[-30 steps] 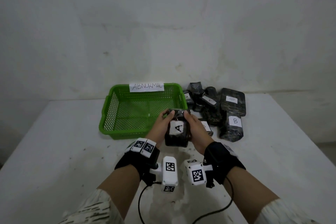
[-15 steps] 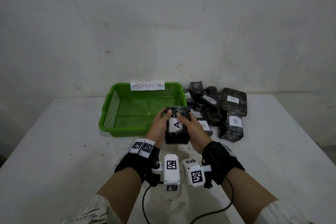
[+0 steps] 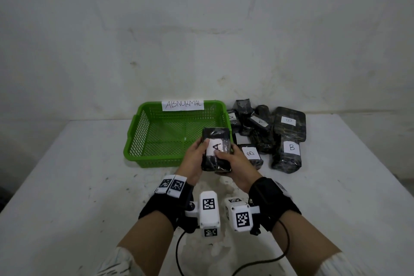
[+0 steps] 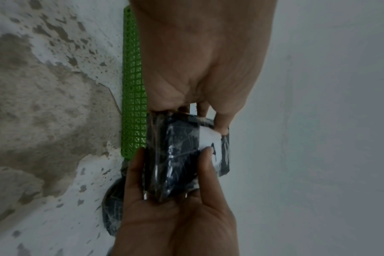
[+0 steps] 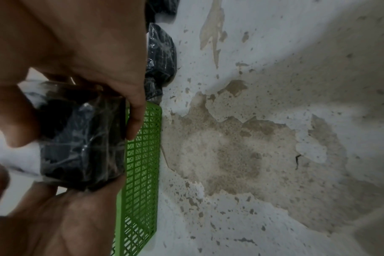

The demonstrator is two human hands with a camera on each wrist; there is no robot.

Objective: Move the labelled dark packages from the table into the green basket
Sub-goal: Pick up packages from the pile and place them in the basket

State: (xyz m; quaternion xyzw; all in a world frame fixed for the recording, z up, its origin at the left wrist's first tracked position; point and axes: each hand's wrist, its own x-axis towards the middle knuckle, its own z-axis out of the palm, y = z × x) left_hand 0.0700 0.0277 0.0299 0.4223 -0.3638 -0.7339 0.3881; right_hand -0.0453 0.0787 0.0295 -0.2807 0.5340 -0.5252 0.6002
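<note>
A dark wrapped package with a white label marked A (image 3: 215, 150) (image 4: 186, 155) (image 5: 81, 138) is held in the air by both hands, just at the near right corner of the green basket (image 3: 156, 132). My left hand (image 3: 195, 154) grips its left side with the thumb on the label. My right hand (image 3: 230, 159) grips its right side and lower end. The basket, labelled ABNORMAL, looks empty. A heap of other dark labelled packages (image 3: 268, 132) lies on the table right of the basket.
The white, stained table (image 3: 67, 186) runs up to a pale wall. Two packages marked B (image 3: 291, 148) lie nearest on the right. A black cable (image 3: 284, 251) trails from my right wrist. Bare tabletop lies left of and in front of the basket.
Both hands have lifted the A package a little and carried it farther forward, toward the basket's near right corner.
</note>
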